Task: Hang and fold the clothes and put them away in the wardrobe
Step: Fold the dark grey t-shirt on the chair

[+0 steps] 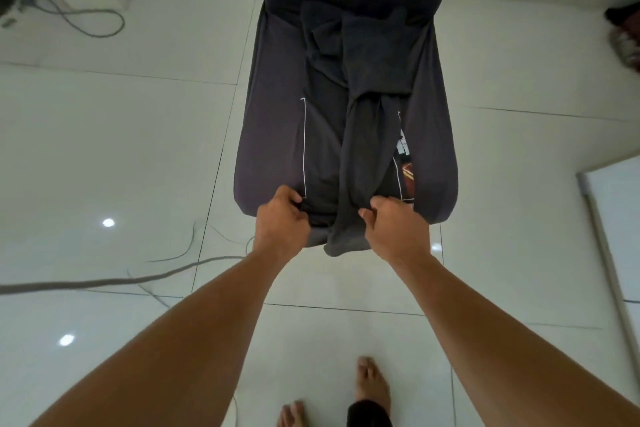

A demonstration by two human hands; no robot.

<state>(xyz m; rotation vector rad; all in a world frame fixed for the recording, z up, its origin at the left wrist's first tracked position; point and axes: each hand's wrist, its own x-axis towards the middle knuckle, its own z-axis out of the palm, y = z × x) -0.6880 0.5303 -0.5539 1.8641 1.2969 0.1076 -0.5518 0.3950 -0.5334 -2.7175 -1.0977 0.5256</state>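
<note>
White glossy floor tiles (138, 149) surround a grey-covered chair (263, 135). My left hand (282, 215) and right hand (391, 222) each clench the near edge of a dark printed T-shirt (360, 135) lying on it.

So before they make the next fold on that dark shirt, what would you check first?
1. Left hand gripping the dark shirt at its near edge: ok.
2. Right hand gripping the same edge: ok.
3. Shirt lying flat: not ok, bunched down the middle.
4. Shirt fully on the chair seat: not ok, a flap hangs off the front.
5. Cable on the floor away from the feet: ok.
</note>
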